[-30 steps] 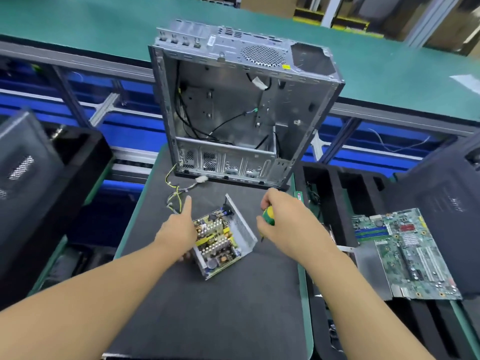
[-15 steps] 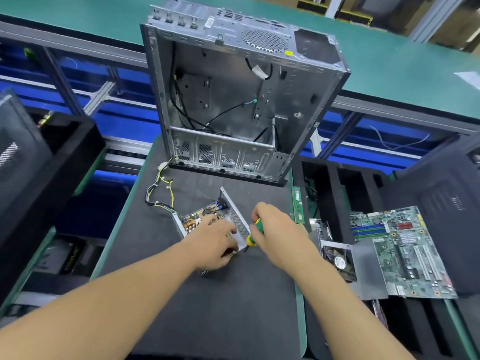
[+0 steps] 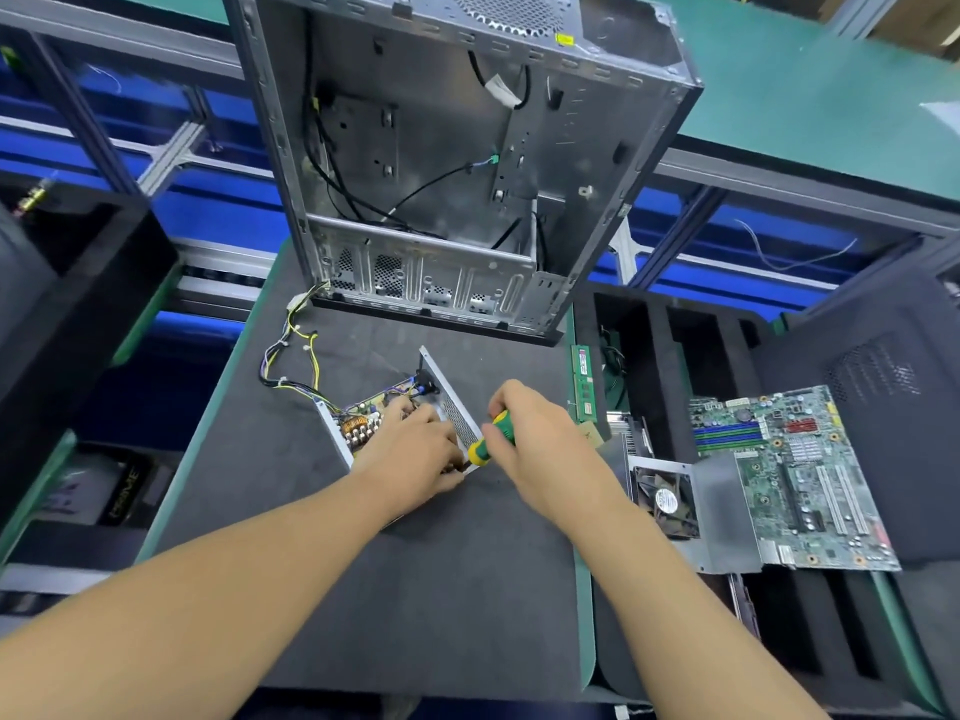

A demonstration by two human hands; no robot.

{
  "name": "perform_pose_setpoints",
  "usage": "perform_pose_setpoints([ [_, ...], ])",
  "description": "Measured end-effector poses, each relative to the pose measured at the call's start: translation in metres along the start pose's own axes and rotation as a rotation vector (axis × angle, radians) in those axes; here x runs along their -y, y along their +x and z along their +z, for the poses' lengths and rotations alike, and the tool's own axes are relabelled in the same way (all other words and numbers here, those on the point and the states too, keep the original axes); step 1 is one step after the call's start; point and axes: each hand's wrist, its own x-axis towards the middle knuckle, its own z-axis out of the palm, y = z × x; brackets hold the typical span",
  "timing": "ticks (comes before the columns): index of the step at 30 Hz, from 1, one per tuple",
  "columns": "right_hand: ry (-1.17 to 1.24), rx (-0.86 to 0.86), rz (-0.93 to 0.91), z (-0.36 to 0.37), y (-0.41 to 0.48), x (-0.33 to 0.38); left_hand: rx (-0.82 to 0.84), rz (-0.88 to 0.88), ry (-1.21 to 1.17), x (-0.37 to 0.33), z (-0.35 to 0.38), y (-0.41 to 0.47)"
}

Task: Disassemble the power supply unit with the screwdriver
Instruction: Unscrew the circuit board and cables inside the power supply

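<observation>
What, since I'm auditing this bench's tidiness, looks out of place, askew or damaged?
Nothing looks damaged or spilled. A memory stick lies loose along the right edge of the mat, and the motherboard sits askew across the foam tray. The power supply unit is open only because it is being disassembled.

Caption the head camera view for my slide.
Left hand steadies the open power supply unit while the right hand holds a screwdriver at its near corner.

Bright, even overhead light; only a soft, faint shadow lies under the left hand (image 3: pixel 415 449) on the dark grey foam mat (image 3: pixel 415 615). The open silver metal computer case (image 3: pixel 441 163) gleams mildly. Wide-angle distortion bows the grey metal frame rails (image 3: pixel 104 33) at the edges; fine detail looks slightly soft.
</observation>
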Motion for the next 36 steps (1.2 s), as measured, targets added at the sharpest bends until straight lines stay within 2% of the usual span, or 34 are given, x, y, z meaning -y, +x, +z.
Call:
perform_pose_setpoints([
  [3,0.011,-0.005,-0.009,0.001,-0.001,0.001,-0.051,-0.01,-0.022,0.0,0.004,0.003],
  [12,0.0,0.025,0.01,0.002,0.008,0.002,-0.001,0.018,-0.054,0.006,0.008,0.003],
  [19,-0.027,0.047,0.047,-0.001,0.013,-0.004,-0.05,-0.016,-0.162,0.007,0.006,0.003],
  [29,-0.04,0.081,0.02,0.001,0.01,-0.002,-0.067,-0.038,-0.084,0.005,0.009,0.005],
  [36,-0.036,0.071,0.01,0.0,0.008,-0.001,-0.083,-0.054,-0.135,0.006,0.009,0.005],
])
